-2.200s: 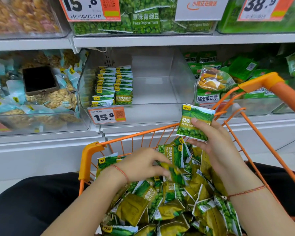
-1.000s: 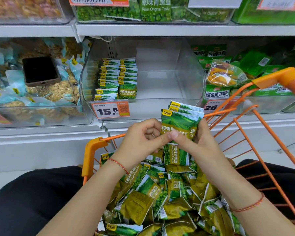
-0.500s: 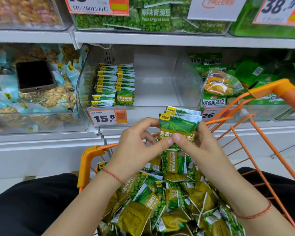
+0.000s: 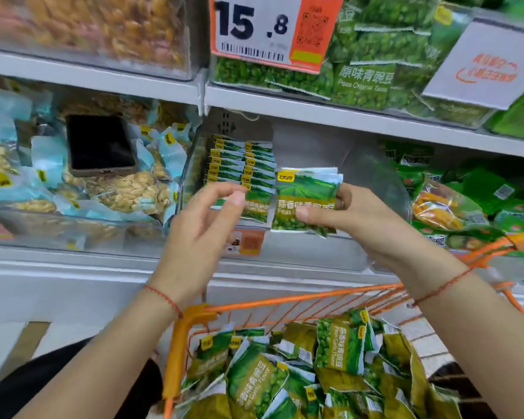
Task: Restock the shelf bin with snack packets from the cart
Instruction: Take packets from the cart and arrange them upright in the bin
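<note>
My right hand (image 4: 357, 216) grips a small stack of green garlic-pea snack packets (image 4: 307, 192), held upright in front of the clear shelf bin (image 4: 372, 173). Just left of the stack my left hand (image 4: 206, 219) hovers with relaxed fingers and holds nothing. Two rows of the same packets (image 4: 242, 167) stand against the bin's left wall; the rest of the bin shows bare plastic. Below, the orange cart (image 4: 182, 343) holds a heap of loose pea packets (image 4: 315, 367).
A dark phone (image 4: 100, 145) lies on nut packets in the bin to the left. Green snack bags (image 4: 466, 201) fill the bin on the right. The shelf above (image 4: 330, 111) carries original-taste pea packs and a 15.8 price tag (image 4: 273, 28).
Both hands rose from the cart up to the bin's front. My left hand has let go of the stack, which my right hand now holds alone.
</note>
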